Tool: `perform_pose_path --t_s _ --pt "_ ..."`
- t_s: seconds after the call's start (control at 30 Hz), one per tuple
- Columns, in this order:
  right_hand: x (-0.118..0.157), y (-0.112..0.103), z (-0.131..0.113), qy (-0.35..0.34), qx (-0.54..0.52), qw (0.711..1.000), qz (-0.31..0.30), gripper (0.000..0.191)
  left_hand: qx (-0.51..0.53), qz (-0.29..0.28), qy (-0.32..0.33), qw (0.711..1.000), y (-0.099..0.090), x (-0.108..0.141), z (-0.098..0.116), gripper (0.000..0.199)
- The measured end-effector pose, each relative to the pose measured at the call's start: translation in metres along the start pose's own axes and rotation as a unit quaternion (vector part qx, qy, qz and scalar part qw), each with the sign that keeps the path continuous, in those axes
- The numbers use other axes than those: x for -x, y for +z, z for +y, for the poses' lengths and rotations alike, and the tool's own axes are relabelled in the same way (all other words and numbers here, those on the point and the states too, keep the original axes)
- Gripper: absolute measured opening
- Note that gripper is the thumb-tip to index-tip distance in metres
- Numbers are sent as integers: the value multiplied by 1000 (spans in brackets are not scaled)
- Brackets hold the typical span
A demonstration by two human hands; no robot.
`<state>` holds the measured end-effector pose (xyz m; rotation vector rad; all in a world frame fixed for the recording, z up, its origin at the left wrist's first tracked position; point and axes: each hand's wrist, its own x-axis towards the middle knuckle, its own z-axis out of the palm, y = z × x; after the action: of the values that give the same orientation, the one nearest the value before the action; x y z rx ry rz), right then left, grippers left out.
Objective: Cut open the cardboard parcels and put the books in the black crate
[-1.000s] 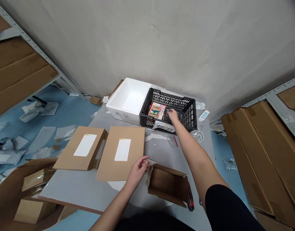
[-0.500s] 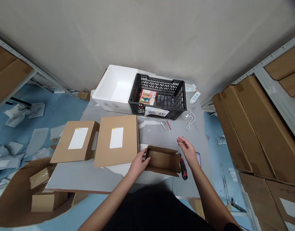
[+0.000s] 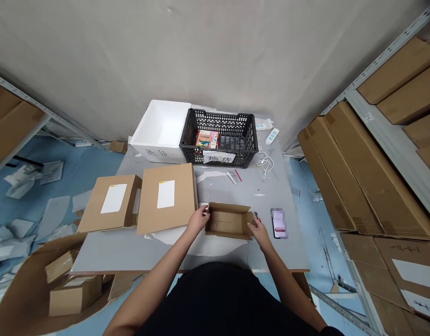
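Observation:
A small open cardboard box (image 3: 229, 221) lies on the table with its inside facing up and nothing in it. My left hand (image 3: 197, 221) is closed on its left end, fingers at the upper corner. At the opposite end, my right hand (image 3: 260, 233) pinches the edge by the right flap. Just beyond the right hand, a red and black box cutter (image 3: 257, 216) shows only in part. A phone (image 3: 278, 223) with a lit screen lies to the right of that hand.
Two larger labelled cartons, one small (image 3: 108, 205) and one big (image 3: 167, 199), stand to the left. Behind are a white foam box (image 3: 162, 126) and a black plastic crate (image 3: 220, 137) holding books (image 3: 207, 138). A white cable (image 3: 265, 163) lies at right. Shelves of cartons (image 3: 362, 172) flank the table.
My right hand has come left and down onto the box's right end; it was raised and open before. My left hand still holds the left end. The phone now shows fully.

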<state>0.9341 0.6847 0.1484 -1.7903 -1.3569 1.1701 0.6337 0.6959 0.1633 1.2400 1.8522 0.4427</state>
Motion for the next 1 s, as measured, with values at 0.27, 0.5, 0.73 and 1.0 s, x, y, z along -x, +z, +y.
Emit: perform_pose_path --t_s 0.27,0.5,0.73,1.0 --pt "16 -2 -2 11 71 997 -17 23 -37 -1 16 999 5 23 5 48" --pt "56 -13 2 -6 60 998 28 32 50 32 50 997 -4 58 14 44" --pt "146 -12 8 21 -22 992 125 28 104 3 129 986 -6 95 24 41" --pt "287 13 32 132 -109 949 265 25 21 -159 221 962 20 125 27 36"
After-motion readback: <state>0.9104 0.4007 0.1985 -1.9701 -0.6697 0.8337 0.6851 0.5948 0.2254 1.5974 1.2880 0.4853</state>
